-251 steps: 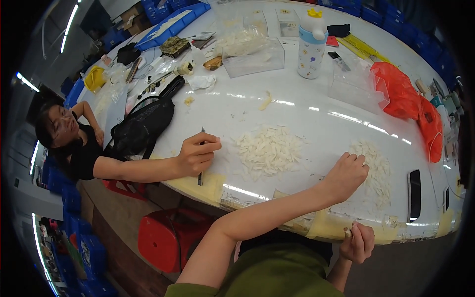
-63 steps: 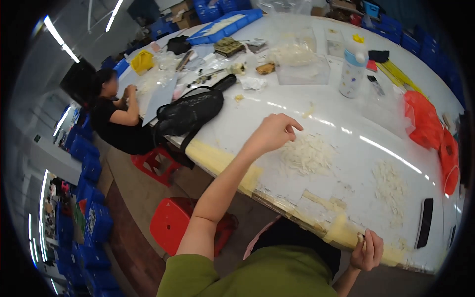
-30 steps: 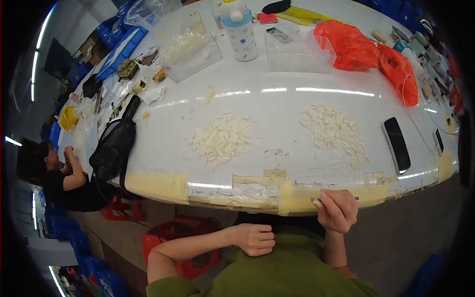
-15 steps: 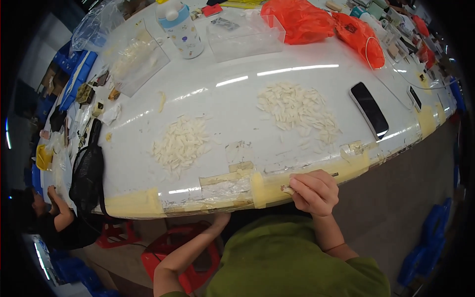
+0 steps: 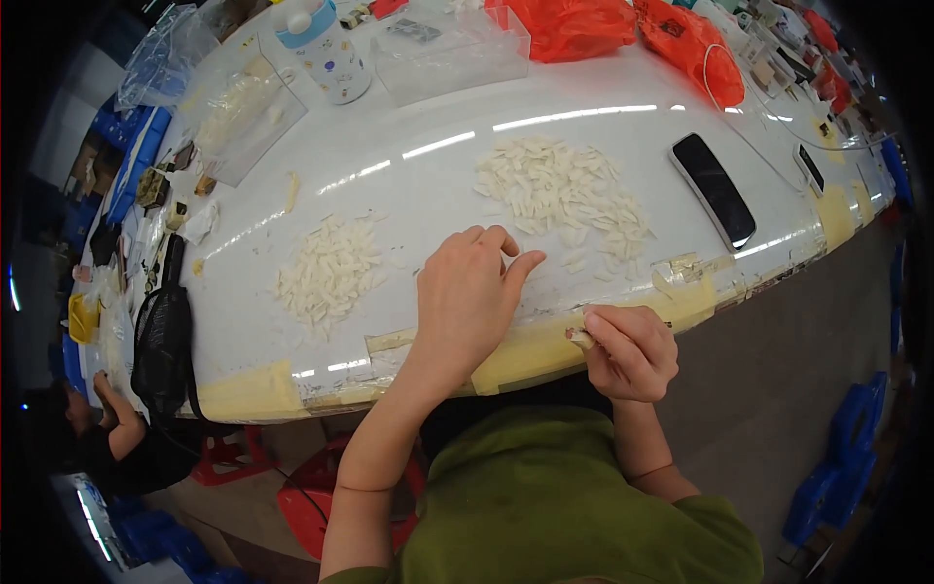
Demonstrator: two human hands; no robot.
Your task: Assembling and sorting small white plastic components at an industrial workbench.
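On the white table, my left hand (image 5: 472, 297) reaches over the near edge, between two heaps of small flat cream-white slivers. Its thumb stands apart from the curled index finger, and nothing shows between them. The larger right heap (image 5: 559, 190) lies just beyond its fingertips; the smaller left heap (image 5: 331, 271) is beside the wrist. My right hand (image 5: 634, 355) is closed in a pinch at the taped edge. It grips a thin stick-like tool (image 5: 578, 337) with a pale, pinkish end toward the left and a dark tip past the knuckles. Its middle is hidden by the fingers.
A phone (image 5: 713, 192) lies right of the heaps. Farther back stand a patterned bottle (image 5: 331, 63), clear plastic trays (image 5: 452, 63) and red plastic bags (image 5: 584, 29). A black pouch (image 5: 162, 341) rests at the left edge. Another person (image 5: 117, 428) sits at far left, near red stools (image 5: 311, 506).
My left hand has come up from below the table edge and moved over the tabletop toward the right heap. My right hand keeps its pinch on the stick-like tool, slightly turned.
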